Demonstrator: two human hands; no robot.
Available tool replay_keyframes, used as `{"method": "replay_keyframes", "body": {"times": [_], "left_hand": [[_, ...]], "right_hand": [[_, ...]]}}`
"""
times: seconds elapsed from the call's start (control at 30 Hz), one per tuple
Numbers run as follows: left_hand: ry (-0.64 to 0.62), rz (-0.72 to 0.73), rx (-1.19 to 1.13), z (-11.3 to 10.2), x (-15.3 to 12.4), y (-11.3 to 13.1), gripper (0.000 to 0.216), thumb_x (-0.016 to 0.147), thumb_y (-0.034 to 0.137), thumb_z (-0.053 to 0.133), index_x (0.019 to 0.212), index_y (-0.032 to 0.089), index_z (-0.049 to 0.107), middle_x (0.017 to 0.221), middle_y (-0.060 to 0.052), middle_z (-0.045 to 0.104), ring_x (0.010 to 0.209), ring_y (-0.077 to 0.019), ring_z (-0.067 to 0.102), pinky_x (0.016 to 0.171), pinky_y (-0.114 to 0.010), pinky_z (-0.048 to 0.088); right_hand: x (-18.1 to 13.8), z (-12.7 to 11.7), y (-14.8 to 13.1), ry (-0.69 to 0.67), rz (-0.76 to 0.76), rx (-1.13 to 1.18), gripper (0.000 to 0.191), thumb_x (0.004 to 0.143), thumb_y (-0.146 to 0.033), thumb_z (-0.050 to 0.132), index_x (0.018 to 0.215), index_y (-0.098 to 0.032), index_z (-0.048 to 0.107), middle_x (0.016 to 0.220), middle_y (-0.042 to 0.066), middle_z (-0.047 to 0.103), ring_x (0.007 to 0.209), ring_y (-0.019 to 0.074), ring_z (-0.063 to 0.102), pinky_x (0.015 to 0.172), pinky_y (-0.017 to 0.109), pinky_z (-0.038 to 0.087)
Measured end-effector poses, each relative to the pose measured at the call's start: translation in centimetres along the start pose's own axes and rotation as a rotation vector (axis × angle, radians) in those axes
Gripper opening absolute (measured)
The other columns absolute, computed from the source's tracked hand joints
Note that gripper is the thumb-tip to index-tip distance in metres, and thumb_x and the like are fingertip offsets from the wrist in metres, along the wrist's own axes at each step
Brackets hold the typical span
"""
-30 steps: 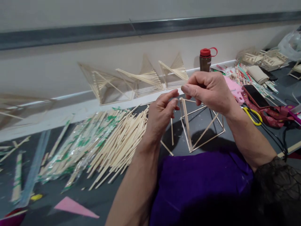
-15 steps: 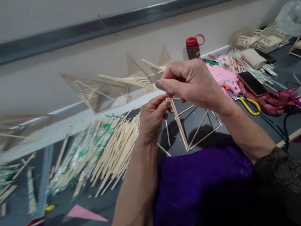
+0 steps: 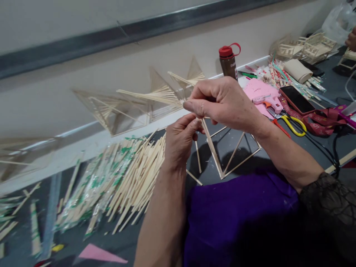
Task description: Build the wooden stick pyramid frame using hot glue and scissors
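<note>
My left hand [image 3: 182, 139] pinches the upper end of a frame of thin wooden sticks [image 3: 213, 150] between thumb and fingers. The frame's triangular sides stand on the dark table. Just above and to the right, my right hand [image 3: 222, 102] is closed with thumb and forefinger pressed together; whatever it may hold is hidden or too small to see. Behind both hands, a finished-looking fan of joined sticks [image 3: 155, 95] leans near the wall. Left of my left hand lies a pile of loose chopsticks [image 3: 139, 174].
Wrapped chopsticks [image 3: 89, 185] and a clear ruler [image 3: 51, 211] lie left. To the right are a bottle [image 3: 228, 65], pink glue gun [image 3: 268, 100], yellow-handled tool [image 3: 294, 125], phone [image 3: 297, 99] and cables. A person's hand [image 3: 352, 39] shows at the far right edge.
My right hand has lowered slightly toward my left hand. The left hand keeps its pinch on the stick frame. Another person's hand has come into view at far right.
</note>
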State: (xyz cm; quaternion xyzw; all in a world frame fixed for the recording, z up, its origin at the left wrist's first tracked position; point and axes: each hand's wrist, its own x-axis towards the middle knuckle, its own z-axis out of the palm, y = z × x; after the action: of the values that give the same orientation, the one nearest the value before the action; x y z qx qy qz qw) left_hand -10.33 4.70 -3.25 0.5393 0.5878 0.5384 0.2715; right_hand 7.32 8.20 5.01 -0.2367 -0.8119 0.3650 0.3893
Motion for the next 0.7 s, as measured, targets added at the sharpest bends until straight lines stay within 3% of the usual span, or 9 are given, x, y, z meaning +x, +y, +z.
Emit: {"method": "replay_keyframes", "body": {"times": [0.2,0.37,0.5,0.7], "left_hand": [[0.012,0.005,0.015,0.03,0.00,-0.25,0.011,0.081,0.033,0.069,0.082,0.023,0.073,0.065,0.000,0.066,0.056,-0.0123,0.059,0.045,-0.023,0.039],[0.024,0.030,-0.052,0.20,-0.03,-0.47,0.013,0.078,0.036,0.072,0.084,0.024,0.076,0.069,0.000,0.069,0.053,-0.0104,0.059,0.041,-0.022,0.037],[0.009,0.000,-0.077,0.10,-0.22,-0.55,0.017,0.079,0.036,0.072,0.091,0.025,0.076,0.083,-0.001,0.074,0.056,-0.0102,0.060,0.041,-0.023,0.037],[-0.020,0.001,-0.126,-0.06,-0.31,-0.72,0.021,0.086,0.033,0.070,0.106,0.026,0.073,0.105,-0.001,0.075,0.060,-0.0084,0.061,0.042,-0.023,0.036]], "right_hand": [[0.33,0.21,0.40,-0.006,-0.091,0.046,0.028,0.092,-0.025,0.060,0.066,-0.019,0.051,0.063,-0.004,0.050,0.067,0.0086,0.050,0.057,0.023,0.036],[0.22,0.11,0.04,0.005,-0.064,0.051,0.027,0.092,-0.022,0.059,0.067,-0.017,0.053,0.060,-0.006,0.052,0.053,0.0055,0.047,0.051,0.023,0.034],[0.00,-0.05,-0.37,0.011,-0.033,0.037,0.027,0.093,-0.027,0.059,0.068,-0.018,0.053,0.062,-0.006,0.056,0.049,0.0056,0.048,0.048,0.023,0.035],[0.43,-0.21,0.04,0.003,-0.065,0.023,0.024,0.091,-0.019,0.059,0.068,-0.017,0.053,0.063,-0.007,0.054,0.052,0.0042,0.047,0.048,0.019,0.036]]}}
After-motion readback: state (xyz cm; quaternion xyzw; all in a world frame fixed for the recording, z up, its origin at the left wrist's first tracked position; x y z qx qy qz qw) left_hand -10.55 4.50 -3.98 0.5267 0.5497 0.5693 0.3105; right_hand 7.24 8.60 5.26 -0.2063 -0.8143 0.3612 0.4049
